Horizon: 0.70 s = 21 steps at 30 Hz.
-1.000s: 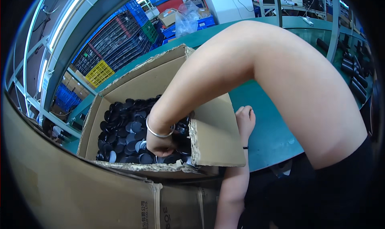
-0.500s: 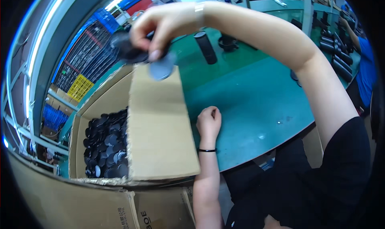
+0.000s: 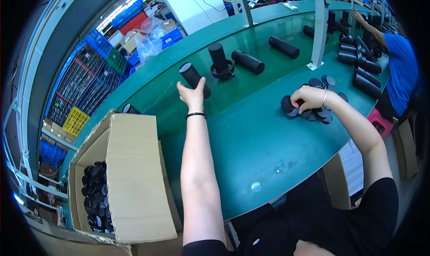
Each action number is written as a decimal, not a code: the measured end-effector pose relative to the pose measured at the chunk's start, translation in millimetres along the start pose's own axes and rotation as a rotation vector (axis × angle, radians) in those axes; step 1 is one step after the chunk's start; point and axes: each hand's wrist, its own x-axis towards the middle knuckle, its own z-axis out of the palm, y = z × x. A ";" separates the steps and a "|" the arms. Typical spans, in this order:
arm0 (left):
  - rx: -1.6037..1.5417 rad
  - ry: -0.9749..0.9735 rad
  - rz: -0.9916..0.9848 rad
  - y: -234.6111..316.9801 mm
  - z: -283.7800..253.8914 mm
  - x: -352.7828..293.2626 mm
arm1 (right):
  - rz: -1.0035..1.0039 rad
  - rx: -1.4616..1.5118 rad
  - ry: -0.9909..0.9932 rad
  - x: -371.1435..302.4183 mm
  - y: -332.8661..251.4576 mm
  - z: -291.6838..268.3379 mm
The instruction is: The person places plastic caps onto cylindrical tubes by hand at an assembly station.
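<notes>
My left hand [image 3: 192, 96] reaches over the table with thumb and fingers spread at the near side of a black cylinder [image 3: 190, 74]. The cylinder leans in view, and my hand hides part of its lower end. Whether the fingers touch it I cannot tell. On the right, my right hand [image 3: 310, 98] is closed over a loose pile of flat black discs [image 3: 323, 115]. Its fingertips pinch a black disc [image 3: 286, 103] at the pile's left edge. An open cardboard box [image 3: 136, 175] at the left holds many more black discs [image 3: 95, 197].
A black cylinder in a ringed base [image 3: 218, 59] stands beyond my left hand, with lying cylinders [image 3: 247, 62] beside it. A grey post [image 3: 319, 32] rises from the green table [image 3: 233, 153]. At far right, a person in blue [image 3: 401, 72] reaches among more cylinders.
My right hand has swung from above the box at left to the disc pile at right. My left hand has moved forward to the cylinder and spread its fingers. The view has shifted.
</notes>
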 end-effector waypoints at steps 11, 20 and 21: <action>-0.412 -0.190 -0.021 19.6 -15.6 28.0 | -0.180 -0.148 0.165 -5.5 21.4 16.3; -0.895 -0.471 -0.057 77.6 -93.4 -110.7 | -0.172 -0.082 0.320 -29.3 16.0 15.4; -0.895 -0.465 -0.062 73.4 -99.7 -122.7 | -0.157 -0.065 0.333 -31.9 13.6 12.8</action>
